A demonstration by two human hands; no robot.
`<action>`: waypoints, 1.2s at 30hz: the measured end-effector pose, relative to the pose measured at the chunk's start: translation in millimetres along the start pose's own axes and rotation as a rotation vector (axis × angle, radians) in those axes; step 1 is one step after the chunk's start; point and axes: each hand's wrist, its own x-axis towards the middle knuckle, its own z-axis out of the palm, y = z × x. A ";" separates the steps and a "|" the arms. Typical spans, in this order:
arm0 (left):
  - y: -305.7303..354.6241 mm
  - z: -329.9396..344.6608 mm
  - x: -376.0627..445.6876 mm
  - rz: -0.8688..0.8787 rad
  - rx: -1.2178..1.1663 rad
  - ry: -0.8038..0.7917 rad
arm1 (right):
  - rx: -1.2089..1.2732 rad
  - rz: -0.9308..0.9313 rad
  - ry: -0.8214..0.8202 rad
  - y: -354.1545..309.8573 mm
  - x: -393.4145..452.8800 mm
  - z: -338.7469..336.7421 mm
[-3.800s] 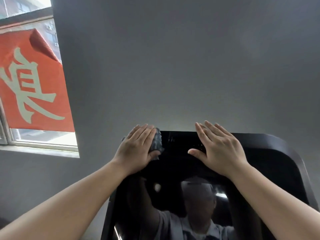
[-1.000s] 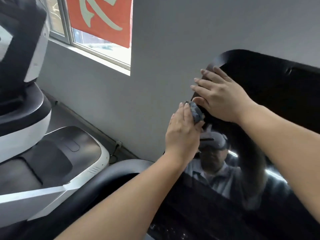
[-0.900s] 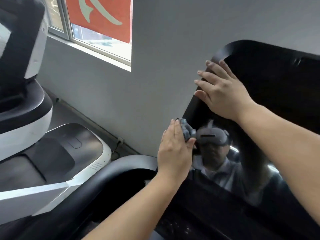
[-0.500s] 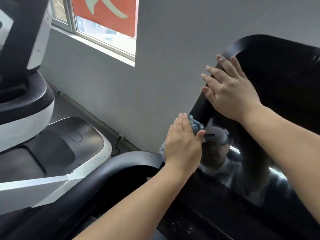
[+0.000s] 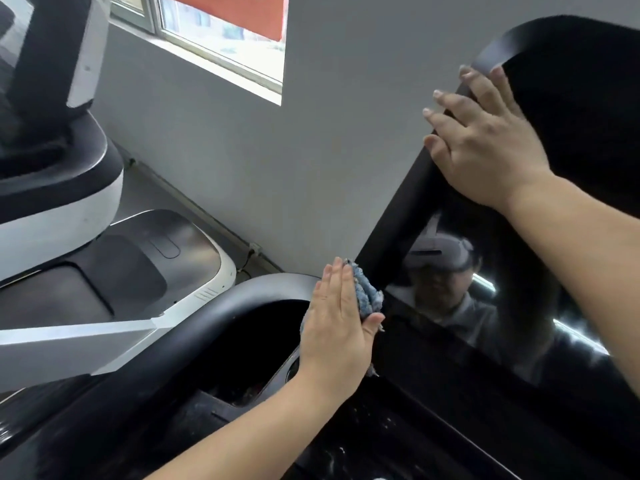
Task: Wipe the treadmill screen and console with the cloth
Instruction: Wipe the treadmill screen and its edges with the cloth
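Our cloth (image 5: 366, 295), a bunched blue-grey one, sits low centre of the frame, pressed against the lower-left corner of the screen (image 5: 519, 306). Our left hand (image 5: 337, 327) has it under flat, straight fingers (image 5: 341, 289), thumb tucked beneath the wad. Our right hand (image 5: 485, 150) lies spread on the screen's upper-left edge at right of frame, fingers straight, grasping nothing. The dark console (image 5: 381, 431) runs along the bottom. At left there's a black-and-white machine (image 5: 104, 258), and a window (image 5: 221, 36) up top.
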 end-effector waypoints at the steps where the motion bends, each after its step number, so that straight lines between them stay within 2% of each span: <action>1: 1.1 -1.9 4.9 0.029 -0.023 0.023 | 0.004 -0.002 0.011 0.4 -0.2 0.4; 3: 9.1 -10.2 23.4 0.075 -0.048 0.064 | 0.007 -0.011 0.029 0.0 -0.9 1.5; 6: 33.1 -25.7 67.3 0.080 -0.121 0.040 | 0.005 -0.016 0.026 -1.5 -1.7 0.4; 10: 52.8 -37.9 103.1 0.072 -0.035 0.037 | 0.013 -0.030 -0.002 -0.5 -1.9 -0.8; 14: 31.1 -16.7 53.3 0.070 -0.062 0.039 | 0.003 -0.017 -0.013 0.3 -3.2 -2.5; 19: 1.0 -0.7 -15.9 0.027 -0.068 -0.044 | 0.010 0.017 -0.043 -4.6 -4.7 -7.2; 24: -12.2 -10.9 -29.3 0.081 -0.076 -0.207 | 0.036 0.039 -0.077 -19.4 -21.5 -22.4; 29: -11.2 -26.4 -33.1 0.045 -0.095 -0.302 | 0.138 0.042 0.053 -78.4 -112.5 -42.1; 33: -10.3 -44.9 -39.6 0.033 -0.010 -0.353 | 0.135 0.011 -0.115 -142.5 -204.3 -53.2; 36: -14.8 -49.8 -36.2 0.044 0.014 -0.380 | 0.102 0.094 -0.260 -188.3 -243.2 -53.8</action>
